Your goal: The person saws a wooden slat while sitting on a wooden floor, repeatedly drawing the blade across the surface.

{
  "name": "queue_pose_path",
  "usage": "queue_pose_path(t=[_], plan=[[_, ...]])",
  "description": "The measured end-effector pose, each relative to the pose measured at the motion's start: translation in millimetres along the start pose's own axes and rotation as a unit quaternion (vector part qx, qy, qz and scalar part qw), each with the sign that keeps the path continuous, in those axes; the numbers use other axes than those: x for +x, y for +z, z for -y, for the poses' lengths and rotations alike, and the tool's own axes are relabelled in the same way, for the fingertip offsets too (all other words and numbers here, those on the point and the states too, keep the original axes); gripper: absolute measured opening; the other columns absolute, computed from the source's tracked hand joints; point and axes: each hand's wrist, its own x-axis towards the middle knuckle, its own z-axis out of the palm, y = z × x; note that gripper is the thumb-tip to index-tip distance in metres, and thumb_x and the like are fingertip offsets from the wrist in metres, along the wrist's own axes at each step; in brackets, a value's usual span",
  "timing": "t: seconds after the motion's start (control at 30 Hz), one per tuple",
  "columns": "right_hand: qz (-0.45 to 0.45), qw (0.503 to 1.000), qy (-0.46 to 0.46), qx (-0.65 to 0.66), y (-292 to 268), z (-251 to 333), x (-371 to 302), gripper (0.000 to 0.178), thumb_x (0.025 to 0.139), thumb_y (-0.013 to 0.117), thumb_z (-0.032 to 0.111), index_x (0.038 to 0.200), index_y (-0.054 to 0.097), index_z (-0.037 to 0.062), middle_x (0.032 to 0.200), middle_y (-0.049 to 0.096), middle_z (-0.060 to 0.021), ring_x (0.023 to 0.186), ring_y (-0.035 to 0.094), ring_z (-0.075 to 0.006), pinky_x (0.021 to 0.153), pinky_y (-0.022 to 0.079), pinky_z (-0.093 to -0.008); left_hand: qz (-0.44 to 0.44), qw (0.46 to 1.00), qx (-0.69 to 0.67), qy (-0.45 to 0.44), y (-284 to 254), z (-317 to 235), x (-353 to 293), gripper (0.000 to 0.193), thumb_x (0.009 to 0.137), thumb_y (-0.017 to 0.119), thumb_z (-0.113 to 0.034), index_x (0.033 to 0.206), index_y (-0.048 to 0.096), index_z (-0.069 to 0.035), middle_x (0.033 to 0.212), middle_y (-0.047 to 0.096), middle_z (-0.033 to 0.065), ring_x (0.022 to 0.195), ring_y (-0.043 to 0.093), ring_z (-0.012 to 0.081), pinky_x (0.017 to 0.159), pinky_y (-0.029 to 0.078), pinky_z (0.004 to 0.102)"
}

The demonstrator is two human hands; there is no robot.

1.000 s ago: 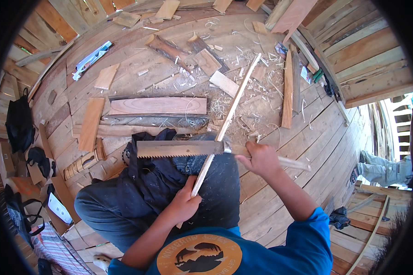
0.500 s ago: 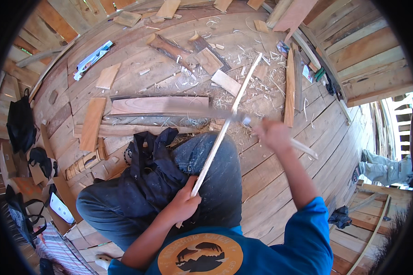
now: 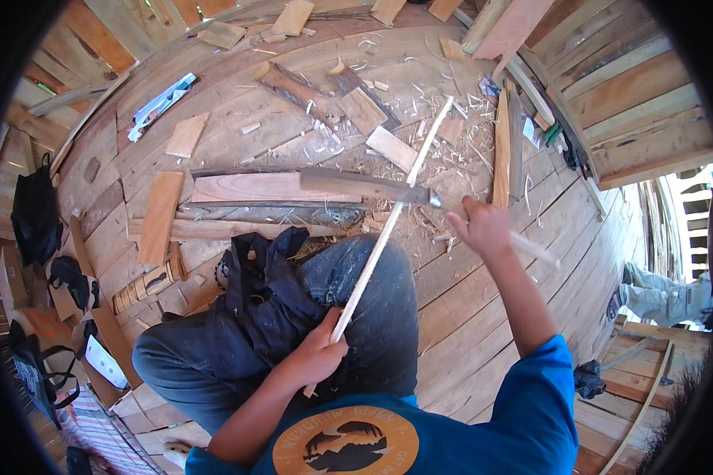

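My left hand is closed around the lower end of a long, thin, pale wooden stick. The stick slants up and away across my knee, its far end over the shavings. In my right hand is the pale handle of a machete, gripped out to the right of the stick. Its long blade points left and crosses the stick above my knee; whether the edge touches the wood, I cannot tell. A dark cloth lies over my lap.
A broad plank lies in front of my knees, with a loose board to its left. Bark-edged offcuts and curled shavings litter the floor beyond. Cardboard boxes stand at left; another person's legs show at right.
My right hand has shifted slightly to the right, and the machete handle's rear end has swung outward. The blade, blurred earlier, now shows more sharply. My left hand and the stick have hardly moved.
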Motion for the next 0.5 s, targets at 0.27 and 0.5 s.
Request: queue_pose_path(t=[0.27,0.5], plan=[[0.023,0.999,0.005,0.042,3.1,12.3,-9.0,0.055,0.089,0.049,0.059,0.073,0.055,0.0071,0.054,0.057,-0.0115,0.051,0.061,-0.0309,0.05,0.05,-0.0433,0.01,1.0,0.006,0.018,1.0,6.4,-5.1,0.043,0.081,0.047,0.001,0.122,0.042,-0.011,0.078,0.043,-0.0005,0.066,0.044,0.0088,0.057,0.04,0.0251],[0.043,0.997,0.025,0.067,2.3,28.6,-10.6,0.055,0.088,0.051,0.059,0.075,0.056,0.006,0.057,0.058,-0.0148,0.054,0.061,-0.0331,0.051,0.05,-0.0421,0.027,0.998,-0.063,-0.013,-4.7,14.4,0.2,0.044,0.081,0.047,0.0,0.124,0.041,-0.01,0.081,0.042,-0.0004,0.064,0.041,0.0067,0.054,0.038,0.0221]])
